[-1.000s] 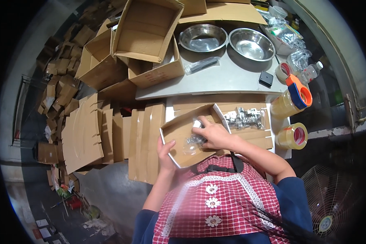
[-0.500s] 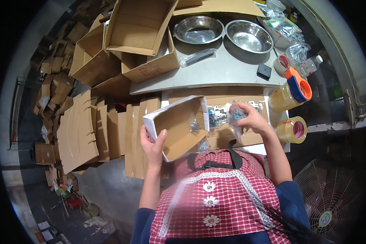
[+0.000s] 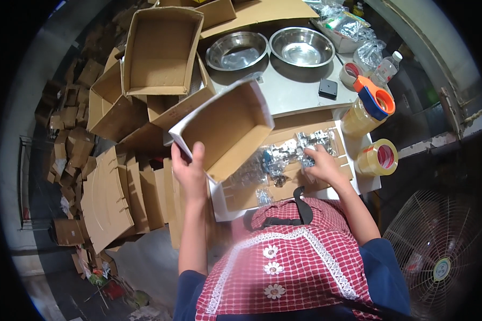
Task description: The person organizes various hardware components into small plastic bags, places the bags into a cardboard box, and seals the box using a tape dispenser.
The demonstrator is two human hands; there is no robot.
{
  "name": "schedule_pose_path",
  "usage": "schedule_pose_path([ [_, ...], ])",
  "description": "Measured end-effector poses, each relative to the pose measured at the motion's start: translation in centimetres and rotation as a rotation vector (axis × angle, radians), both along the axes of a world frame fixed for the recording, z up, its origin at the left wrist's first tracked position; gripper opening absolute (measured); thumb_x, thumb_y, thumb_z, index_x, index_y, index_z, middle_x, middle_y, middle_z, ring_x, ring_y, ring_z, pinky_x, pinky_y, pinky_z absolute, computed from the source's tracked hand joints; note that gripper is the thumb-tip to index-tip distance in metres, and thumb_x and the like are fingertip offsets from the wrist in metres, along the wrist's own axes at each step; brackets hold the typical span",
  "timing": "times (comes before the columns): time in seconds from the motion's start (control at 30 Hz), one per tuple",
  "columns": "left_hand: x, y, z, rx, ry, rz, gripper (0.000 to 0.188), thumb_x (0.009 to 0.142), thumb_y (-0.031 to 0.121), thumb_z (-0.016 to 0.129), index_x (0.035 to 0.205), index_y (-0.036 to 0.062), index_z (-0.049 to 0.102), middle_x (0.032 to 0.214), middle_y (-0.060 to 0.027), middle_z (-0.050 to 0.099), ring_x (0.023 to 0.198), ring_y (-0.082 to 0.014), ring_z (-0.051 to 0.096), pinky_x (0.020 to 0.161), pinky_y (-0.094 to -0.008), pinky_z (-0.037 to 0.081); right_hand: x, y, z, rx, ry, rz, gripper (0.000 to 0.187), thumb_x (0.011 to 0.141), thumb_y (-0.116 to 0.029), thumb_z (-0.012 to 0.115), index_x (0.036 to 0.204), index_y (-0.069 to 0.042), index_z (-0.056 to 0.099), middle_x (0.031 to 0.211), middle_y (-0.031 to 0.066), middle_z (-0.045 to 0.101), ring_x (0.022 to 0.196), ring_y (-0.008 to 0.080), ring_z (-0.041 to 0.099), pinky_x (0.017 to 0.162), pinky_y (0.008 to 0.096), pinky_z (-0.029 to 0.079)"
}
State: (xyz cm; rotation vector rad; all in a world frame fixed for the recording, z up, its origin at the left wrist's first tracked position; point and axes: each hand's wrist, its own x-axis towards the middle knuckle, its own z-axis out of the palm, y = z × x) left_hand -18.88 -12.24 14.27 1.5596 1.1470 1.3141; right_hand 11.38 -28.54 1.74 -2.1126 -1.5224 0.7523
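My left hand (image 3: 190,171) grips the lower left end of a small open cardboard box (image 3: 225,131), white outside and brown inside. The box is held up and tilted, with its bare inside facing me. Beneath it lies a wide shallow carton (image 3: 300,188) holding shiny metal hardware (image 3: 289,151), which looks like hinges, and small clear bags of parts (image 3: 264,196). Over the hardware's right side, my right hand (image 3: 322,165) has its fingers closed around a clear bag of small bluish metal parts (image 3: 308,160), mostly hidden by the fingers.
Two steel bowls (image 3: 302,47) and a black square object (image 3: 328,89) stand on the table behind. To the right are an orange-and-blue tape dispenser (image 3: 377,99) and a tape roll (image 3: 380,158). Cardboard boxes (image 3: 163,51) and flat sheets (image 3: 104,200) crowd the left; a fan (image 3: 439,262) stands lower right.
The small box has moved up and left and tipped; the bag seen inside it is no longer there. My right hand has lowered its bag onto the hardware in the carton.
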Motion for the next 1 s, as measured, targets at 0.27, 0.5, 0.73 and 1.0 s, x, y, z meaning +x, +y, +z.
schedule_pose_path([
  [0.27, 7.6, 8.4, -4.1, -0.657, -0.297, -0.3, 0.072, 0.104, 0.062, 0.043, 0.117, -0.0044, 0.068, 0.104, -0.0133, 0.073, 0.092, -0.0195, 0.07, 0.079, -0.0329, 0.055, -2.5, 1.1, -1.3, 0.053, -0.092, 0.075, 0.05, 0.072, -0.014, 0.077, 0.12, -0.014, 0.065, 0.125, 0.0233, 0.051, 0.102, 0.0458, 0.064, 0.09, 0.0506, 0.055],
  [0.5, 4.8, 6.1, -13.6, 0.0, 0.328, -0.078, 0.074, 0.094, 0.048, 0.066, 0.142, -0.0053, 0.05, 0.147, -0.0246, 0.049, 0.139, -0.041, 0.044, 0.118, -0.0421, 0.033, -3.0, -0.8, -1.3, 0.041, -0.014, 0.035, 0.054, 0.074, -0.021, 0.074, 0.124, -0.006, 0.062, 0.128, 0.0278, 0.05, 0.114, 0.0467, 0.055, 0.095, 0.0502, 0.048],
  [0.73, -12.5, 2.4, -19.9, -0.343, 1.188, 0.179, 0.07, 0.104, 0.047, 0.044, 0.156, 0.001, 0.033, 0.164, -0.0193, 0.027, 0.156, -0.0358, 0.013, 0.121, -0.063, 0.015, -4.2, -0.7, 1.5, 0.195, -0.214, 0.085, 0.055, 0.076, -0.023, 0.074, 0.127, -0.007, 0.059, 0.124, 0.0206, 0.056, 0.112, 0.04, 0.056, 0.095, 0.0463, 0.047],
  [1.0, -11.3, 3.0, -20.8, -0.259, 1.302, 0.142, 0.085, 0.104, 0.057, 0.035, 0.159, -0.0051, 0.017, 0.168, -0.0219, 0.015, 0.157, -0.0352, 0.008, 0.122, -0.0626, 0.01, 0.1, -1.7, -5.9, 0.07, -0.158, 0.09, 0.064, 0.081, -0.028, 0.075, 0.139, -0.008, 0.055, 0.144, 0.0231, 0.048, 0.131, 0.0391, 0.049, 0.108, 0.0455, 0.043],
])
